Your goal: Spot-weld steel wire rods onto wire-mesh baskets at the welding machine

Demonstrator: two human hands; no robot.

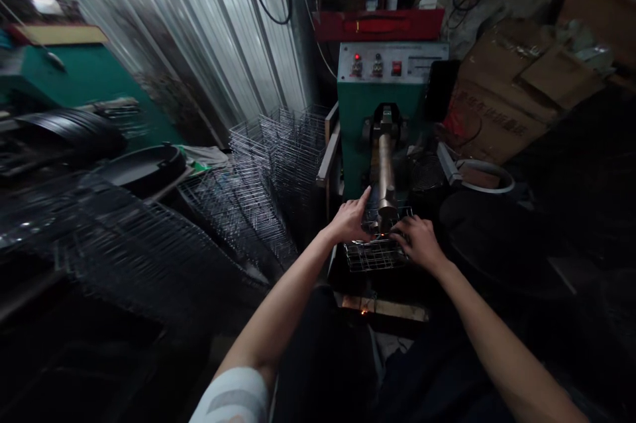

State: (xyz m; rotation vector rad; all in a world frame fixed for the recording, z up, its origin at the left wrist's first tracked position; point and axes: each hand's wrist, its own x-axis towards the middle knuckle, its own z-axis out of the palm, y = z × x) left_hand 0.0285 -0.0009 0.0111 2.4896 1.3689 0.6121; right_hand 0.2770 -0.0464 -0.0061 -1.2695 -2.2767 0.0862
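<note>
A small wire basket (370, 257) sits under the metal electrode arm (386, 178) of a green spot welder (355, 131). At its left side is my left hand (349, 221), index finger stretched forward and the other fingers closed at the basket's top edge. My right hand (420, 239) has its fingers curled on the basket's right edge. A tiny orange glow shows between the hands, below the arm's tip. The exact grip of the left fingertips is partly hidden.
Stacked wire baskets (278, 151) and wire panels (144, 250) stand to the left. A red toolbox (377, 25) rests on the welder. Cardboard (497, 111) and a dark round seat-like object (487, 231) are at right. Sparks glow by a wooden strip (397, 309) below.
</note>
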